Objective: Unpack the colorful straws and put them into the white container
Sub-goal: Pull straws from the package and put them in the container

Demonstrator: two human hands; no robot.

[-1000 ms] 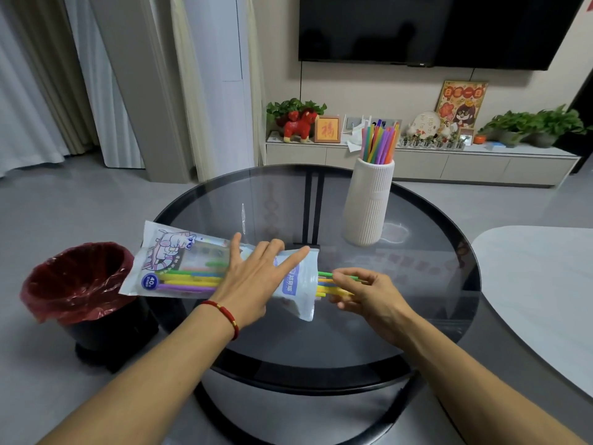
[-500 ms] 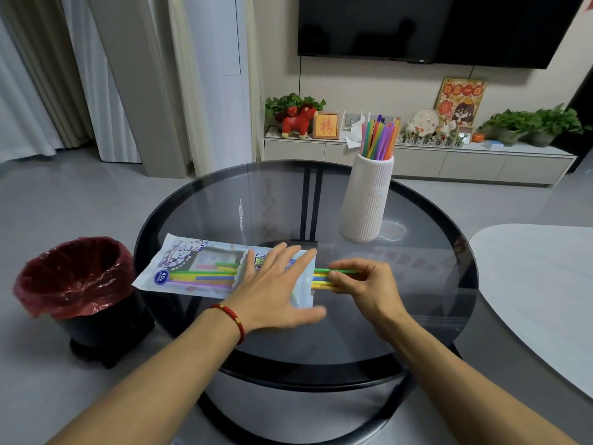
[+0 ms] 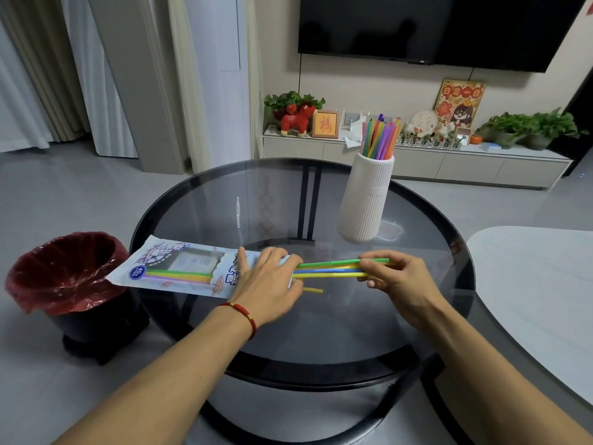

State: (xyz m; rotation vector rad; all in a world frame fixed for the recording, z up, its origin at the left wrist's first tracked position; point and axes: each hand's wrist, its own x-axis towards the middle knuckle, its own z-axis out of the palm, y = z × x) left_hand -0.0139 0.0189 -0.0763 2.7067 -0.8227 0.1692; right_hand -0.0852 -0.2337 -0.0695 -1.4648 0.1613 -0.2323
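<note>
A white printed straw package (image 3: 179, 268) lies flat on the round glass table (image 3: 321, 319), its open end to the right. My left hand (image 3: 268, 281) presses flat on that open end. My right hand (image 3: 396, 279) pinches a few straws (image 3: 327, 269), green, blue and yellow, drawn halfway out of the package to the right. More straws show through the package window. One short yellow straw end (image 3: 313, 290) pokes out below my left hand. The ribbed white container (image 3: 365, 200) stands upright at the table's far right, holding several colorful straws (image 3: 380, 136).
A black bin with a red liner (image 3: 64, 277) stands on the floor left of the table. A pale second tabletop (image 3: 539, 293) lies close on the right. A TV cabinet with plants and ornaments (image 3: 417, 155) runs along the far wall.
My right hand has moved right, drawing the straws further out of the package. My left hand has stayed pressed on the package's open end, now flat on the table.
</note>
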